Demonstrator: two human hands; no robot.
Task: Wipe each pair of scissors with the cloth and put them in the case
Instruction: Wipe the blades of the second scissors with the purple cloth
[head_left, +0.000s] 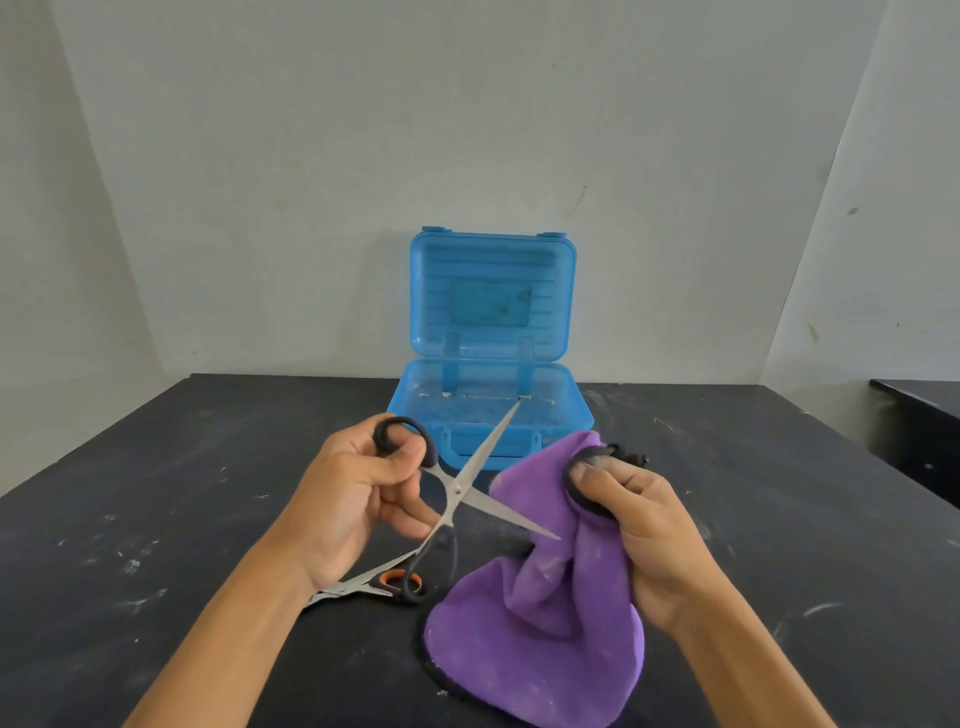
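Observation:
My left hand (358, 493) grips a pair of black-handled scissors (457, 489) by one finger ring, above the table. Its blades are spread: one points up toward the case, the other points right and touches the purple cloth (545, 623). My right hand (649, 525) bunches the top of that cloth, and the rest hangs down onto the table. A second pair of scissors (358, 587), with orange and black handles, lies flat on the table under my left wrist. The blue plastic case (498, 447) stands open behind the hands, lid upright.
The black table (156, 519) is scuffed with white marks. A pale wall rises behind the case. A small dark object (631, 458) peeks out behind my right hand; I cannot tell what it is. Another dark surface (924, 431) sits at the far right.

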